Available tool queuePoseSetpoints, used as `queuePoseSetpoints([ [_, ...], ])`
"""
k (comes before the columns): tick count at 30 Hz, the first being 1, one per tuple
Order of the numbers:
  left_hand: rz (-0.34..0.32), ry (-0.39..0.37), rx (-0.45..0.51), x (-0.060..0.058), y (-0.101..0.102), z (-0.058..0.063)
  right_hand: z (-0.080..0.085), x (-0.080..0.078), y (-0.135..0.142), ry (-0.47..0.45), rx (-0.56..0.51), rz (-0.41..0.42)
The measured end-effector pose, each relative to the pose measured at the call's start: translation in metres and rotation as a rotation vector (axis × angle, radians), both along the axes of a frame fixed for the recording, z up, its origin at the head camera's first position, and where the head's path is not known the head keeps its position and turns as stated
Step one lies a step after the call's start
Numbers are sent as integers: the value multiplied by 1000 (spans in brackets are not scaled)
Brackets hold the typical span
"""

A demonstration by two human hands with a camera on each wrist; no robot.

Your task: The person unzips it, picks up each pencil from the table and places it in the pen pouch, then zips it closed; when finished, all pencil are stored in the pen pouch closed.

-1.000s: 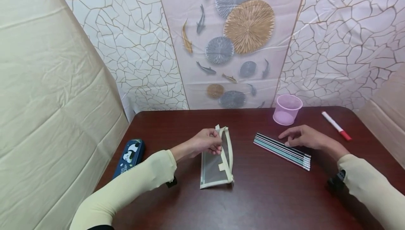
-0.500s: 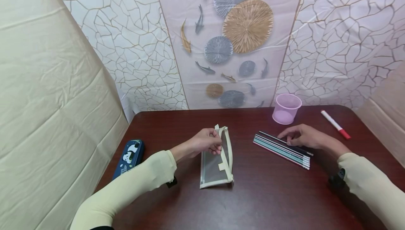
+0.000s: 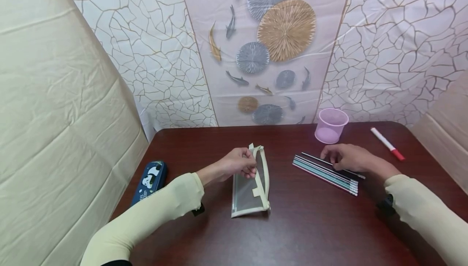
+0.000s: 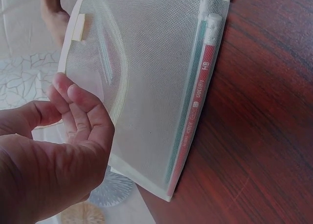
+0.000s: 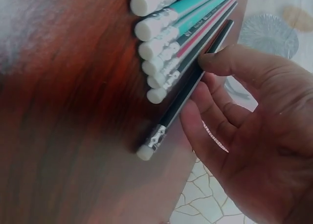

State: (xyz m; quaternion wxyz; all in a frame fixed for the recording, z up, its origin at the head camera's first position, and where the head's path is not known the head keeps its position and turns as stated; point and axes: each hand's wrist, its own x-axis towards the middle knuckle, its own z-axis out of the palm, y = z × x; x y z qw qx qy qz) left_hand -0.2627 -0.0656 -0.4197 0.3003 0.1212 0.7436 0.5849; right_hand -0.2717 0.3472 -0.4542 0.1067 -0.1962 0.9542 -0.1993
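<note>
My left hand [image 3: 239,164] pinches the cream-trimmed upper edge of a see-through mesh pencil pouch [image 3: 246,201], which stands tilted and unzipped on the table. Through its mesh, the left wrist view shows a red pencil [image 4: 197,97] and a green one [image 4: 186,101] lying along the bottom. Between thumb and fingers, my right hand [image 3: 351,158] holds a black pencil [image 5: 181,94] with a white eraser end. This pencil lies slightly apart from a row of several pencils [image 3: 323,174], black, teal and red, laid side by side on the table.
A pink cup [image 3: 330,127] stands at the back, beyond the right hand. To its right lies a white marker with a red cap [image 3: 387,143]. A blue panda pencil case [image 3: 151,178] sits at the left edge of the dark wooden table [image 3: 292,233].
My right hand has taken hold of the black pencil and drawn it away from the row, toward the back right. The left hand and pouch have stayed in place.
</note>
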Motion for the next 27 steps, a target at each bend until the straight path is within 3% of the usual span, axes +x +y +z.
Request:
queuePoseSetpoints([
  [6,10,-3,-9,1,-3,0,1,-5,-3,20,36,16],
  [14,-3,1,-16,1,-1,0,3,-2,-2,-31,-26,12],
  [21,5,-9,-20,0,1,0,23,6,-14,103,-57,28],
  [24,10,-19,-17,0,2,-2,30,11,-25,143,-102,37],
  [27,5,-20,-19,1,3,-3,33,15,-37,105,-218,51],
])
